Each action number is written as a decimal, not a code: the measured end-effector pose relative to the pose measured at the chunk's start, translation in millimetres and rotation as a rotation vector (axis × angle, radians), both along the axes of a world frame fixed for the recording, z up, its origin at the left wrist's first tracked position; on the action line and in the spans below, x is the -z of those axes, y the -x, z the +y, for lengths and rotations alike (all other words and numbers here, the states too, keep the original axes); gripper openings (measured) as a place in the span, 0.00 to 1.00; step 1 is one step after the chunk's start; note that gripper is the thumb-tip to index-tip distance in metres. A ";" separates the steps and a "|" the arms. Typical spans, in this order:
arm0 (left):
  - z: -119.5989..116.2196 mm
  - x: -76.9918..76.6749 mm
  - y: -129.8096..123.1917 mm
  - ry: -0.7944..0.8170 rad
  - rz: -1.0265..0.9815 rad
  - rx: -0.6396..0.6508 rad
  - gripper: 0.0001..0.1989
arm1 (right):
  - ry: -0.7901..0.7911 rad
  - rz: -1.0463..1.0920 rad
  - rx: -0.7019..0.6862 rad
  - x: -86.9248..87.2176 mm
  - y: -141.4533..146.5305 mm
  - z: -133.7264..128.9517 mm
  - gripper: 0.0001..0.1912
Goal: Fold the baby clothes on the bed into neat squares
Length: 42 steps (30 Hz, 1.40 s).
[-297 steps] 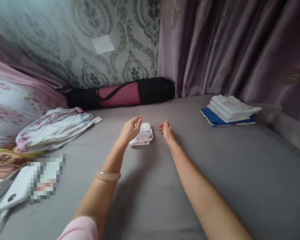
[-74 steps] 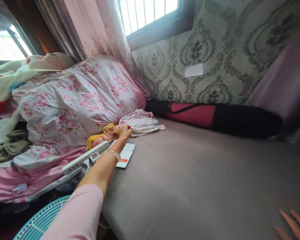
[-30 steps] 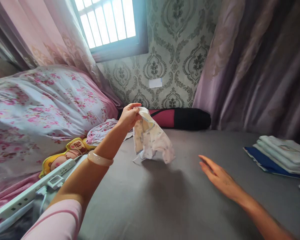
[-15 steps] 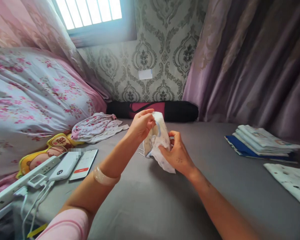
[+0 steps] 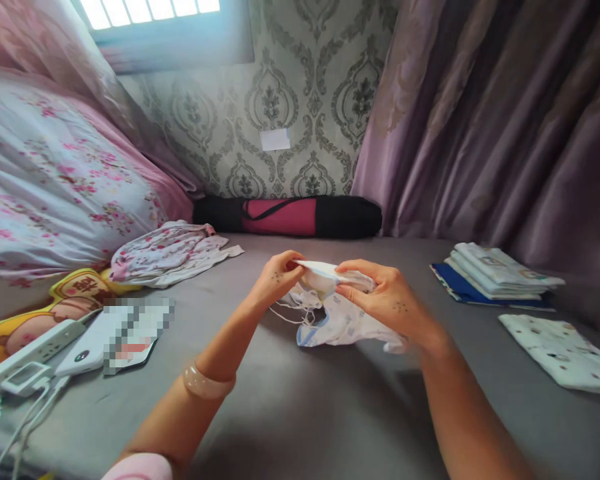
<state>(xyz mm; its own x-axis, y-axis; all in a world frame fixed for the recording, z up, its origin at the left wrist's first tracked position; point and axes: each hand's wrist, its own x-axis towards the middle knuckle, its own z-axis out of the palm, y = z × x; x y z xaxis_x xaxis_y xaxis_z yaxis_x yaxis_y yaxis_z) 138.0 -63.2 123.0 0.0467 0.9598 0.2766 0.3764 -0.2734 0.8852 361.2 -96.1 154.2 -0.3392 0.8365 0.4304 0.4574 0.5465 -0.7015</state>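
A small white baby top [image 5: 353, 321] with a faint print, blue trim and thin tie strings hangs between my hands over the bed. My left hand [image 5: 279, 277] pinches one end of its upper edge between thumb and fingers. Along the same edge, further right, my right hand [image 5: 387, 293] grips the fabric with the thumb in front. Loose strings dangle below my left fingers. The lower part of the cloth droops close to the grey sheet; whether it touches is unclear.
Folded cloths [image 5: 500, 270] are stacked at right, with a folded printed cloth [image 5: 563, 353] nearer. On the left lie a crumpled garment [image 5: 173, 253], a phone [image 5: 143, 360], a white power bank [image 5: 87, 343] and a power strip [image 5: 43, 350]. A black-and-red bag [image 5: 280, 217] lies along the wall.
The top has been turned from upright to spread sideways between my hands. My left hand has lowered, and my right hand has moved to the upper edge. The view has shifted slightly right.
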 end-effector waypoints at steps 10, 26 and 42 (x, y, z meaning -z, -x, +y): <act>24.0 46.9 7.4 0.028 0.215 -0.028 0.23 | 0.005 -0.071 0.102 11.0 -20.2 21.4 0.13; 12.4 17.5 33.8 0.290 -0.293 0.296 0.17 | 0.284 0.188 0.207 20.9 -39.5 51.7 0.24; 14.0 19.9 36.0 0.203 0.067 0.238 0.25 | 0.318 0.145 0.138 54.4 -39.7 74.9 0.22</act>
